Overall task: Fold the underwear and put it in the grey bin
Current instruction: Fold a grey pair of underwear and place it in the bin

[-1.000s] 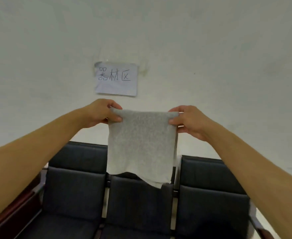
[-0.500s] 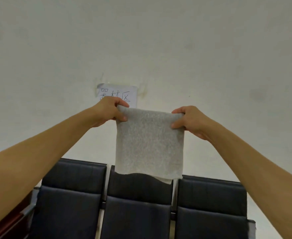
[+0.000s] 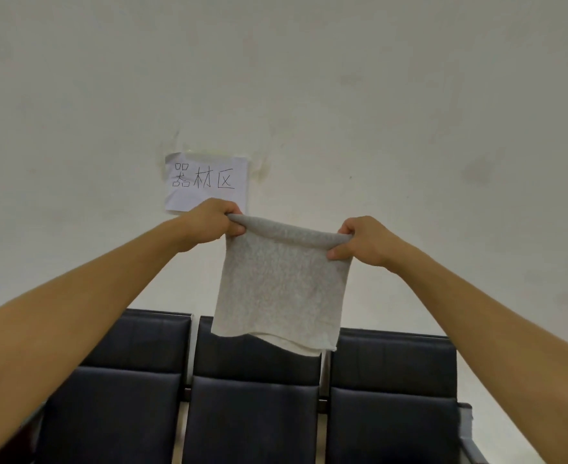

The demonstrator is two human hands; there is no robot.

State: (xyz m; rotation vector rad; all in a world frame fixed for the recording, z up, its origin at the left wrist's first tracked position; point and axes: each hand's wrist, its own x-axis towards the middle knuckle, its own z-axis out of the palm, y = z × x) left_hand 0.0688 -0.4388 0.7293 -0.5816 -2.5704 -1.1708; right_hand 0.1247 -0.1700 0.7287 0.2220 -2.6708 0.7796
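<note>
The light grey underwear [image 3: 281, 283] hangs in the air in front of me as a folded panel, with a second layer showing at its lower edge. My left hand [image 3: 214, 224] grips its upper left corner. My right hand [image 3: 363, 241] grips its upper right corner, and the top edge is rolled over between both hands. The cloth hangs freely above the dark seats. The grey bin is not in view.
A row of three dark padded seats [image 3: 252, 396] stands against the white wall below the cloth. A paper sign [image 3: 205, 182] with handwritten characters is taped to the wall behind my left hand. A metal armrest [image 3: 470, 440] shows at the lower right.
Both hands have stayed on the top corners. The top edge now curls over between them, and the view has tilted so the whole sign shows above my left hand again.
</note>
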